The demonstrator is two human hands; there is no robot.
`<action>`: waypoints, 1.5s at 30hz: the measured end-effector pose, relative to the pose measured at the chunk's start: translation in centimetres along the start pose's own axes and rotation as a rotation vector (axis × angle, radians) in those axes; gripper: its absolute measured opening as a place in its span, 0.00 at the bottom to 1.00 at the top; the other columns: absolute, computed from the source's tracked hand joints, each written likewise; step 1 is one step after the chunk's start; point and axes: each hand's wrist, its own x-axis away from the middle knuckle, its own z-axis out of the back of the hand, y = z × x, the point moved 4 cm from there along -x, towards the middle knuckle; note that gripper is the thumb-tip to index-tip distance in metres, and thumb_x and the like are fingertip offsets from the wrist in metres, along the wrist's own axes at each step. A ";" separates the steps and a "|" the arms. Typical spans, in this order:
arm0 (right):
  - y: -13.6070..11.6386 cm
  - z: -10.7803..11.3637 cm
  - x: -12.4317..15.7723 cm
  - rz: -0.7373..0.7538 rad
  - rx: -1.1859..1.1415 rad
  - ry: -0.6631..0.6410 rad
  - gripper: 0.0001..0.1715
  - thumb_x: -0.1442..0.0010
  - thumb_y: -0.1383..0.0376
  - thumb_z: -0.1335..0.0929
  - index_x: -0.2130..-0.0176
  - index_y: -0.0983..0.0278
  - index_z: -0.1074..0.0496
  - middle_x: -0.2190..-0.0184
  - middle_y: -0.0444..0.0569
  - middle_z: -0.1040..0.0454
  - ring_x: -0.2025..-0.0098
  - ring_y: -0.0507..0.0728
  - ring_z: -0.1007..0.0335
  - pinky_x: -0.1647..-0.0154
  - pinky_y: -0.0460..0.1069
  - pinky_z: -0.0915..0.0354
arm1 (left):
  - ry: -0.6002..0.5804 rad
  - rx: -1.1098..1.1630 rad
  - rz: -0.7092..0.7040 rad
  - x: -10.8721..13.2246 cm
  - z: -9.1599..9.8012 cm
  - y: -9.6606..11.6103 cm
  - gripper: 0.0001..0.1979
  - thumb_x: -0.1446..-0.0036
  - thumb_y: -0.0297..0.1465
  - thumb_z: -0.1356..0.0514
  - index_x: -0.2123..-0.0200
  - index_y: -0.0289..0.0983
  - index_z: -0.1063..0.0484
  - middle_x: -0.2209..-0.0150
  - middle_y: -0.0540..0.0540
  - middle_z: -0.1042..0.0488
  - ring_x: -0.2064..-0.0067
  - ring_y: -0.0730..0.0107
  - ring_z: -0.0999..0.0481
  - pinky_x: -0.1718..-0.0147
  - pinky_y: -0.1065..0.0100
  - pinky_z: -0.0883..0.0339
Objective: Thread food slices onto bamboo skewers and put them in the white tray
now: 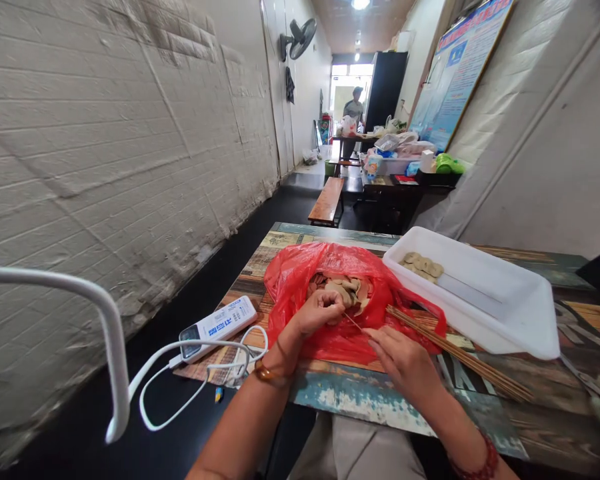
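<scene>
A thin bamboo skewer [354, 323] is pinched in my right hand [400, 360], its tip pointing at my left hand [323, 312]. The fingers of my left hand are closed at that tip; what they hold is hidden. Both hands are over an open red plastic bag [300, 267], which is full of beige and reddish-brown food slices [347, 290]. Right of the bag lies a bundle of bamboo skewers [465, 357]. Several round, flat slices [423, 265] sit together at the left end of a white plastic tray [500, 300].
A white power bank [220, 327] with a looping white cable [167, 425] lies at the table's left edge. Scissors [587, 383] are at the far right. Beyond stand a bench [327, 200], a cluttered table [397, 163] and a person [354, 107].
</scene>
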 end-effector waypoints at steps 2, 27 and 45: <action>-0.1 -1.0 -0.1 -0.030 -0.084 0.018 0.16 0.37 0.64 0.38 0.52 0.59 0.26 0.62 0.52 0.23 0.59 0.59 0.26 0.58 0.54 0.31 | 0.010 0.011 0.006 0.0 0.0 -0.1 0.20 0.51 0.43 0.39 0.79 0.36 0.42 0.83 0.54 0.41 0.81 0.80 0.44 0.80 0.73 0.50; 5.3 -3.4 -2.9 -0.645 -0.947 0.152 0.24 0.46 0.53 0.33 0.56 0.67 0.27 0.80 0.38 0.39 0.84 0.46 0.48 0.85 0.43 0.51 | 0.640 -1.106 -0.188 -0.4 2.7 -0.7 0.10 0.50 0.24 0.42 0.61 0.36 0.33 0.62 0.43 0.29 0.60 0.63 0.31 0.59 0.62 0.37; 3.7 -2.8 -2.9 -0.548 -0.905 0.090 0.21 0.42 0.55 0.34 0.54 0.64 0.26 0.80 0.39 0.41 0.83 0.47 0.47 0.84 0.43 0.48 | 0.613 0.183 -0.032 -0.5 3.0 -1.7 0.15 0.53 0.37 0.37 0.70 0.36 0.40 0.76 0.54 0.37 0.78 0.80 0.37 0.80 0.77 0.43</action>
